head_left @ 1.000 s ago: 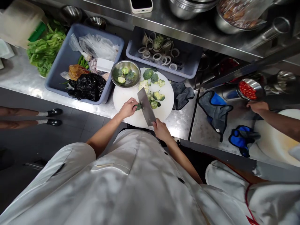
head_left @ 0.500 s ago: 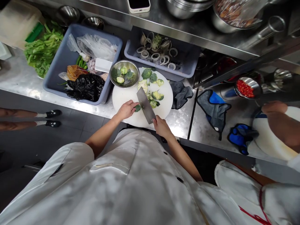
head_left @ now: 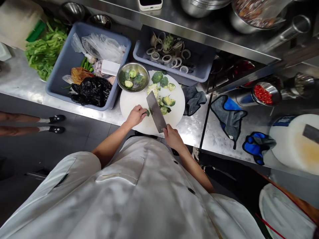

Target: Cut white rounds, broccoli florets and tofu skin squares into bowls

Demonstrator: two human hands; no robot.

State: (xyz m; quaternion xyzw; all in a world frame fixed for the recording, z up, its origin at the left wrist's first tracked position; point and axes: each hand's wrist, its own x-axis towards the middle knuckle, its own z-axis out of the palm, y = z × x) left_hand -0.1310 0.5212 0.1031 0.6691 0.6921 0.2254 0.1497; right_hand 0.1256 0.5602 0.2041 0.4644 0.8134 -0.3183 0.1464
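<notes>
My right hand (head_left: 173,136) is closed round the handle of a cleaver (head_left: 156,112), its broad blade over the round white cutting board (head_left: 132,114). Just left of the blade, my left hand (head_left: 136,116) pinches a small broccoli floret (head_left: 147,113), partly covered by my fingers. Beyond the blade lie several cut broccoli pieces (head_left: 168,101) and larger green florets (head_left: 157,77). A steel bowl (head_left: 144,87) with several florets in it rests at the board's far left edge.
On the left stands a blue-grey bin (head_left: 53,84) of bags and vegetables beside leafy greens (head_left: 45,54). Behind the board, another bin (head_left: 199,77) holds white rings. Cloths (head_left: 229,114) and a second board (head_left: 286,146) lie right. A steel shelf (head_left: 171,25) overhangs the back. Another person stands at right.
The co-worker's arm at the right has left the second board, uncovering a blade there, and their body has shifted away. My hands and the cleaver have barely moved.
</notes>
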